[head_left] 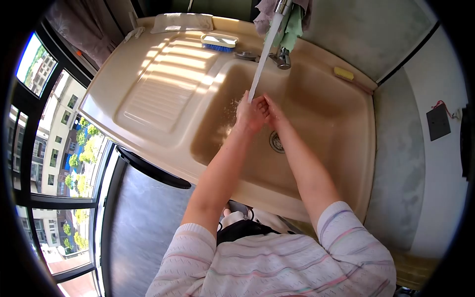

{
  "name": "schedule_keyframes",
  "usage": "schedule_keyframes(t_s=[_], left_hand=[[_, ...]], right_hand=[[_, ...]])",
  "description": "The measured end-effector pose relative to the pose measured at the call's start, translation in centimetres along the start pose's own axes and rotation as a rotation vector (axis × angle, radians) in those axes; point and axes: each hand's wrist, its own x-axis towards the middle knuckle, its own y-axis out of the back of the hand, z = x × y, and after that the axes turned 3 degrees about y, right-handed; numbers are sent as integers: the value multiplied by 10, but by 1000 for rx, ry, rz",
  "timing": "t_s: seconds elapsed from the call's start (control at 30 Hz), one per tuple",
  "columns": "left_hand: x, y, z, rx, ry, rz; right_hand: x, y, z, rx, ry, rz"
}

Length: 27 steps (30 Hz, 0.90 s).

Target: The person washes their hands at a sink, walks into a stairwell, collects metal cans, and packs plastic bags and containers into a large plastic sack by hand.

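Both of my hands meet under the running water, over the left part of the beige sink basin (336,128). My left hand (251,115) is beneath the stream, its palm turned up and its fingers loosely curved. Beside it, my right hand (273,113) touches it at the fingers, cupped and bent inward. I see no object in either hand. A metal faucet spout (283,7) pours the water stream (267,47) onto them, and drops splash to the left. Below the hands, the round metal drain (276,142) is partly covered by my right forearm.
A ridged drainboard (153,106) adjoins the basin at left. Behind it lie a blue-bristled brush (219,42) and a folded cloth (182,23). A faucet handle (283,58) stands at the back rim, below hanging cloths (292,29). A yellow brush (343,74) rests at the right rim.
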Motion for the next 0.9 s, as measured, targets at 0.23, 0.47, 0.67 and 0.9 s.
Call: schedule_keyframes(t_s=[0.23,0.47,0.67,0.9], left_hand=[[15,17,-5,463,-327,234],[-22,-14,-4,1715,-678,475],[-33,-20,-7,2134,-538,484],[-29,-14,-5,2253,-576,450]], right_hand=[[15,-17,22,319,33,-8],[36,6,14,-563,134,248],[-8,-33,-99,-1477,729,66],[36,-53,-153,-1440,743,170]])
